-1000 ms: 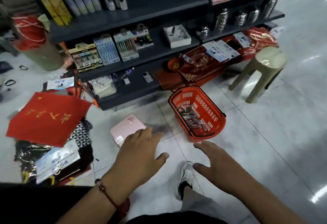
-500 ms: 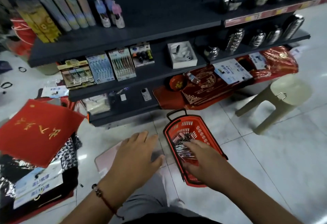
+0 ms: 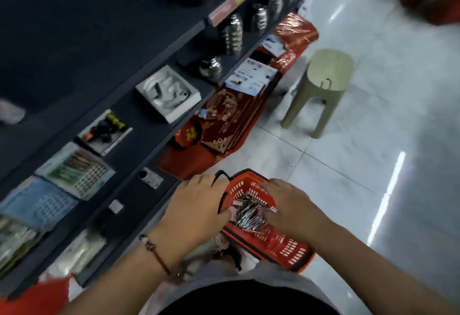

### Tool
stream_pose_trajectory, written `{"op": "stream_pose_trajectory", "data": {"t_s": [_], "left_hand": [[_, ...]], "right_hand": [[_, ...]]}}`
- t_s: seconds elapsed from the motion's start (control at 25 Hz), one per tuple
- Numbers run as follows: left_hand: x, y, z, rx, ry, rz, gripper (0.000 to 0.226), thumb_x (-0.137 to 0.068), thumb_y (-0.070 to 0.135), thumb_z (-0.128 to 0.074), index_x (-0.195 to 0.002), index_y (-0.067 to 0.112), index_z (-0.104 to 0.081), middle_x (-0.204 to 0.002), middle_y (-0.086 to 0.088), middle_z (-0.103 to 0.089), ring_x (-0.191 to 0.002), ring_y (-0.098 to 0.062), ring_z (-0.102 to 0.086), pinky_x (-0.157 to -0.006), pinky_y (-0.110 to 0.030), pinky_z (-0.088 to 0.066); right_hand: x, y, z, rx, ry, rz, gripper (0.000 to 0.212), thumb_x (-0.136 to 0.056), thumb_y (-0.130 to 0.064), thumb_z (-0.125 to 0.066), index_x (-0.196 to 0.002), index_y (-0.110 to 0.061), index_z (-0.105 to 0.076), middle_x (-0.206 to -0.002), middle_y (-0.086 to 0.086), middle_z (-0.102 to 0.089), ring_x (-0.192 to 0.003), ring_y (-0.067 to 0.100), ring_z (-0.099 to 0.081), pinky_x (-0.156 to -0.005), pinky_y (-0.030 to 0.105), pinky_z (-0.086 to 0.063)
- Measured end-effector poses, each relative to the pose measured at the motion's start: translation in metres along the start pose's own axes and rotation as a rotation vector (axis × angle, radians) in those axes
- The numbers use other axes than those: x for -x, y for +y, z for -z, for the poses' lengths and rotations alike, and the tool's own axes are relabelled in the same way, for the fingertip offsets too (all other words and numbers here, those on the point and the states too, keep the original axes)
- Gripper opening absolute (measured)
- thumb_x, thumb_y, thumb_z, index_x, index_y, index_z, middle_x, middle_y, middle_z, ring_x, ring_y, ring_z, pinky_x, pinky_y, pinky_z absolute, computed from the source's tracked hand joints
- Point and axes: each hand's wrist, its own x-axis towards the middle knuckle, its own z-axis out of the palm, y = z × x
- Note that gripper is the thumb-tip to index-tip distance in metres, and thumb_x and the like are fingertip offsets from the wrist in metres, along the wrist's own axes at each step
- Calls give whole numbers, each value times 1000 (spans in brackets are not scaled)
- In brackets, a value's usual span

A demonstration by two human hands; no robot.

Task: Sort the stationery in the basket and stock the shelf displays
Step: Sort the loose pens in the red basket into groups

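1. Down inside the red plastic mesh basket (image 3: 286,247), both my hands now reach the stationery; half a second ago only my right was in it, and my left hovered over the floor tiles beside it.
2. My view has swung and tilted since then, so the dark grey shelf unit (image 3: 154,48) runs diagonally, and the basket sits nearer my knees.
3. Stationery is a loose pile of thin pens and pink-carded packs (image 3: 246,211), lying in the far half of the basket; motion blur hides any finer detail.
4. My left hand (image 3: 196,205) lies knuckles-up over the basket's near-left rim, fingertips dipping out of sight at the pile's edge, so I cannot tell whether they grip anything.
5. My right hand (image 3: 291,202) curls its fingers down onto the pile's right side, seemingly gathering pens.
6. Both forearms angle inward from the lower corners; a red cord bracelet (image 3: 155,252) circles my left wrist.
7. Beyond, a beige plastic stool (image 3: 321,86) stands on the pale tiled floor (image 3: 373,140).
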Motion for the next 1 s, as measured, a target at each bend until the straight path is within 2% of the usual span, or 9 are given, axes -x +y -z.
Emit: {"op": "stream_pose_trajectory", "data": {"t_s": [0.16,0.28,0.44,0.6,0.76,0.88,1.0], "left_hand": [[-60,-11,12,-75,-92,-216,57,-89,59,-47,-137,30,-40,-132,5,-49,-127,-19,-43,-103,-39,-38],[-66,-6,2,-106,-125,-380,57,-90,58,-47,-139,31,-39,-134,6,-47,-128,-18,-42,-102,-37,-38],[-68,-9,-49,-120,-141,-456,58,-88,60,-46,-139,34,-39,-134,10,-46,-127,-14,-42,-103,-32,-38],[-119,-6,-133,-116,-112,-618,62,-89,63,-45,-143,34,-36,-140,10,-43,-129,-13,-40,-107,-32,-35],[-174,-35,-255,-191,-90,-716,60,-91,61,-45,-144,36,-34,-144,9,-39,-134,-13,-35,-110,-33,-29],[-210,-53,-348,-239,-38,-758,60,-91,61,-44,-143,32,-36,-143,6,-40,-132,-17,-37,-109,-33,-31],[-218,-71,-412,-279,-29,-782,62,-87,64,-40,-138,29,-44,-134,4,-49,-123,-20,-47,-101,-36,-40]], "right_hand": [[-18,-6,7,-58,104,-182,66,-92,-46,-55,-151,-32,-28,-158,-2,-29,-145,21,-27,-119,40,-22],[2,0,-13,-133,139,-303,65,-92,-45,-55,-150,-32,-30,-156,-2,-32,-144,22,-29,-118,39,-24],[15,15,-61,-195,160,-395,64,-94,-45,-54,-151,-33,-29,-158,-3,-29,-146,22,-26,-119,39,-19],[-16,57,-127,-261,256,-525,64,-95,-45,-55,-151,-32,-29,-158,-5,-29,-145,20,-27,-118,37,-21],[-86,95,-231,-350,308,-612,64,-94,-45,-57,-151,-32,-30,-156,-7,-31,-143,17,-30,-117,35,-24],[-134,128,-302,-300,375,-641,62,-95,-46,-55,-150,-32,-31,-154,-7,-34,-141,17,-32,-116,35,-25],[-155,141,-356,-252,367,-665,63,-95,-48,-55,-151,-33,-30,-154,-7,-35,-141,19,-32,-116,39,-25]]}}
